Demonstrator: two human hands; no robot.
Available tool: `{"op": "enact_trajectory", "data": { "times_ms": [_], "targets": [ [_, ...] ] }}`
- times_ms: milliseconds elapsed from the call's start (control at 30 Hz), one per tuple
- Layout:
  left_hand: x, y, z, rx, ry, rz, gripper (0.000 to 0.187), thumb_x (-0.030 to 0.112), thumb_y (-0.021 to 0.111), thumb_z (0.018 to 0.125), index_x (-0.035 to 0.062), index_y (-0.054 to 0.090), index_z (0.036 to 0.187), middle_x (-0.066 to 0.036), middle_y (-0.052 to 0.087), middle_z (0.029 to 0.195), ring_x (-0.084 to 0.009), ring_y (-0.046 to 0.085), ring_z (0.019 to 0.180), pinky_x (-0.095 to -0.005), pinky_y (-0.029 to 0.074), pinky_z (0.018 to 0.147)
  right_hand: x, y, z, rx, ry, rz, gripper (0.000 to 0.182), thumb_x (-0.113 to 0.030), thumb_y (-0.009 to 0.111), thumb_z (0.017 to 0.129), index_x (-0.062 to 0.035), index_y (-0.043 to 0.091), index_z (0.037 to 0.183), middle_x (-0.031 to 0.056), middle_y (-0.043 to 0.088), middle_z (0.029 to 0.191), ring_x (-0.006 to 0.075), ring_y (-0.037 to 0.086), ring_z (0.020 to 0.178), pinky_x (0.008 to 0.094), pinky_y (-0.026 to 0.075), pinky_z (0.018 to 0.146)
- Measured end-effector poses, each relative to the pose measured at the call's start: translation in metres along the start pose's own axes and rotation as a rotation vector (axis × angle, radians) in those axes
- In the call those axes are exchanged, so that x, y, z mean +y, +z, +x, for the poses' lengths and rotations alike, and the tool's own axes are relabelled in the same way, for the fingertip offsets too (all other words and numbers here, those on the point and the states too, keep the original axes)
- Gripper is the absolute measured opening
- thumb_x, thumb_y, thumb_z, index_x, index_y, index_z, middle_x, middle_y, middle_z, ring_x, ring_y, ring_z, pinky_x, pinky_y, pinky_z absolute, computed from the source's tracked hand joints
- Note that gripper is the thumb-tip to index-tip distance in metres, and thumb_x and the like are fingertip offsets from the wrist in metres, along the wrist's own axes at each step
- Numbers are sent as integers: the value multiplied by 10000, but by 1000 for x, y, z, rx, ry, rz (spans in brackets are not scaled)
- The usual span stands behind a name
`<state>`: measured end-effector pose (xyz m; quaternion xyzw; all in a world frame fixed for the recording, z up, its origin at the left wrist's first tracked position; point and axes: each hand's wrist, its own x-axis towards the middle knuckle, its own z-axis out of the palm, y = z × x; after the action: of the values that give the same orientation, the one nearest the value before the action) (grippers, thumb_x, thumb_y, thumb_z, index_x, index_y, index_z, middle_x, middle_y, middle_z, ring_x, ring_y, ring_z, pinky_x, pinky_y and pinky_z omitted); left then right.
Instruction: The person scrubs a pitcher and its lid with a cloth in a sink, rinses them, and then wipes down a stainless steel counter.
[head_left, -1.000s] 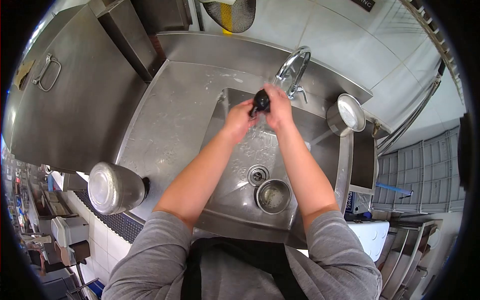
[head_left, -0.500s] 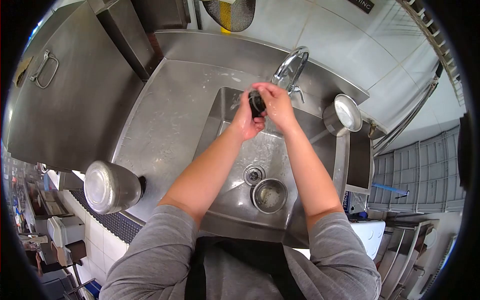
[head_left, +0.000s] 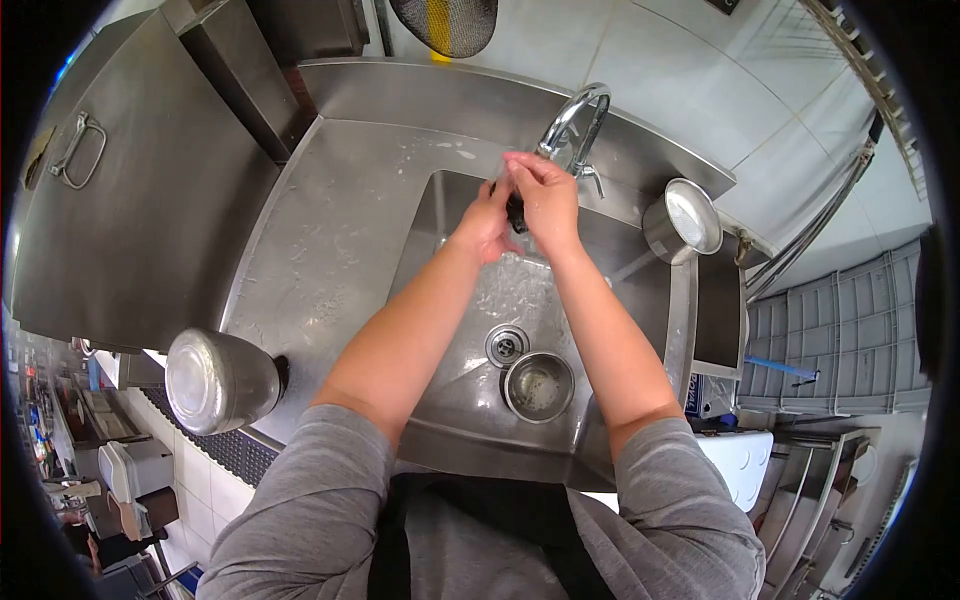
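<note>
A small dark object [head_left: 516, 212] sits between my two hands, mostly covered by them, above the back of the steel sink [head_left: 625, 300]. My left hand [head_left: 484, 225] is curled around its left side, while my right hand [head_left: 547, 200] closes on it from the right with bent fingers. Just behind the hands stands the curved chrome faucet [head_left: 590, 105], and water wets my fingers. On the sink floor, a round metal bowl [head_left: 539, 387] with some liquid rests beside the drain [head_left: 507, 345]. What exactly the dark object is cannot be made out.
An upturned metal pot [head_left: 215, 382] stands at the counter's left front edge. A metal pot [head_left: 683, 222] sits at the sink's back right corner. A mesh strainer [head_left: 447, 22] hangs on the wall. Grey crates [head_left: 840, 345] are at the right.
The dark object has turned and is now more hidden between my hands. My right hand has shifted slightly, its fingers more bent. The view has moved a little.
</note>
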<state>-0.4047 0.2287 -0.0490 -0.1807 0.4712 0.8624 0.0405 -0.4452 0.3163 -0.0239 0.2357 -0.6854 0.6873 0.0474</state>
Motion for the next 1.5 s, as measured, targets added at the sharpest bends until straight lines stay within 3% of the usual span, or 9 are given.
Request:
{"op": "enact_trajectory", "data": {
  "times_ms": [67, 200, 400, 933, 1000, 1067, 1133, 1433, 1500],
  "targets": [
    [-7, -1, -1, 70, -125, 80, 542, 457, 441, 980, 144, 287, 1395, -95, 406, 1369, -315, 557, 1087, -627, 476, 811, -26, 3, 2, -16, 457, 234, 118, -126, 622, 912, -23, 675, 887, -27, 601, 708, 76, 520, 617, 244, 425, 587],
    [-25, 2, 6, 101, -53, 102, 651, 318, 625, 908, 87, 265, 1399, -95, 557, 1182, -231, 586, 948, -489, 494, 821, 39, -23, 21, 77, 199, -156, 247, -259, 635, 912, -29, 660, 824, -18, 556, 613, 102, 473, 536, 286, 385, 520],
    [-18, 15, 1, 115, 430, 589, 615, 111, 749, 778, 22, 434, 1299, -108, 561, 1215, -184, 544, 1106, -291, 432, 944, 158, -124, 41, 275, 192, -1018, 431, -253, 640, 868, 11, 517, 1184, 268, 622, 1082, 371, 616, 980, 432, 464, 850],
    [-134, -150, -151, -127, 266, 1835, 599, 202, 769, 722, 96, 491, 1242, -135, 491, 1161, -386, 601, 920, -451, 502, 860, 210, -117, -26, 416, 244, -317, 474, -126, 552, 926, -17, 323, 1326, 184, 553, 1156, 270, 562, 1066, 365, 457, 893],
    [-115, -149, -184, -164, 66, 1788, 653, 152, 769, 717, 100, 442, 1280, -162, 472, 1217, -385, 592, 971, -461, 503, 860, 198, -81, -141, 207, 377, -473, 492, -92, 535, 904, 24, 334, 1336, 218, 496, 1260, 317, 472, 1203, 385, 358, 1025],
    [-111, -150, -206, -99, 15, 1703, 658, 141, 763, 722, 100, 426, 1286, -170, 463, 1246, -385, 580, 1016, -462, 500, 865, 210, -75, -246, -876, 610, -1017, 487, -104, 547, 870, 34, 394, 1311, 256, 531, 1203, 351, 537, 1105, 420, 419, 961],
    [-103, -149, -226, -33, -39, 1607, 663, 129, 757, 728, 101, 409, 1292, -179, 454, 1276, -386, 567, 1060, -463, 497, 871, 163, -65, -309, -957, 684, -760, 491, -158, 586, 863, 32, 429, 1287, 240, 563, 1151, 343, 562, 1062, 399, 431, 935],
    [46, -47, -302, 98, 1495, 607, 823, -50, 773, 572, 71, 392, 1291, -186, 424, 1377, -363, 458, 1237, -401, 416, 1008, 19, -20, -274, -630, 503, -432, 358, -161, 593, 888, -8, 513, 1202, 127, 625, 1007, 210, 597, 908, 323, 467, 806],
    [46, -54, -316, 73, 1043, 1184, 673, 145, 739, 705, 58, 391, 1274, -195, 481, 1269, -370, 576, 1056, -433, 496, 859, 1, 2, -272, -451, 568, 51, 309, -127, 563, 912, -36, 512, 1203, 68, 615, 1047, 148, 576, 895, 299, 463, 791]
  ]
}}
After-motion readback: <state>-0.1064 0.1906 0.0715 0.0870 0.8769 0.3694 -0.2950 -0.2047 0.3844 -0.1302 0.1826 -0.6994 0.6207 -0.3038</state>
